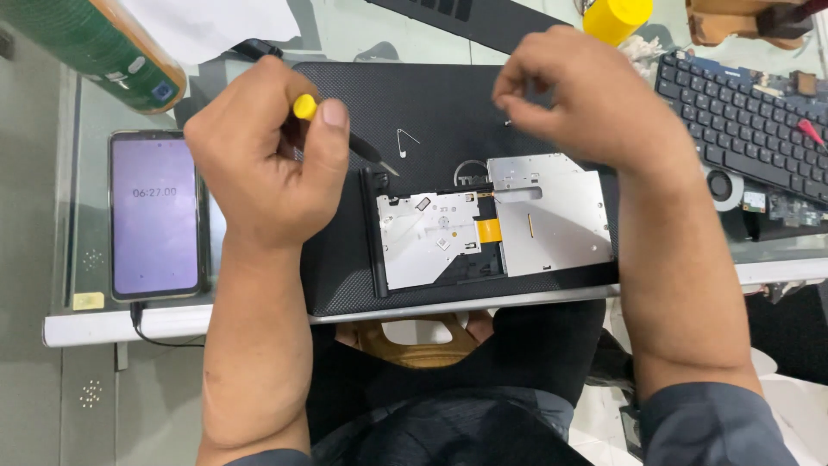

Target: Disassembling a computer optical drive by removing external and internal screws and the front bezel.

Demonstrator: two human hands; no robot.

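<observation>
Screwdriver (345, 129) work is going on in the head view: the left hand (263, 160) is clenching the yellow-capped handle, thumb pressing over the top, the dark shaft slanting down and to the right so its tip is pointing at the near corner of the optical drive (487, 220). The right hand (586, 103) is hovering above the closed laptop (414, 95), fingertips pinching together; whether a small screw is sitting between them I cannot tell.

The drive is lying on the laptop's textured lid, tray pulled partway out, its long axis running left to right across the picture, the black bezel (373, 233) facing left and the silver case facing right. A safety pin (405, 138) is resting just beside the screwdriver tip.

Doing this well probably means keeping the shaft square to the screw head and steadying the drive with the free hand, since it is sitting loose on the lid.

A phone (155, 216) is lying well to the left, a bare keyboard (742, 121) to the right.
</observation>
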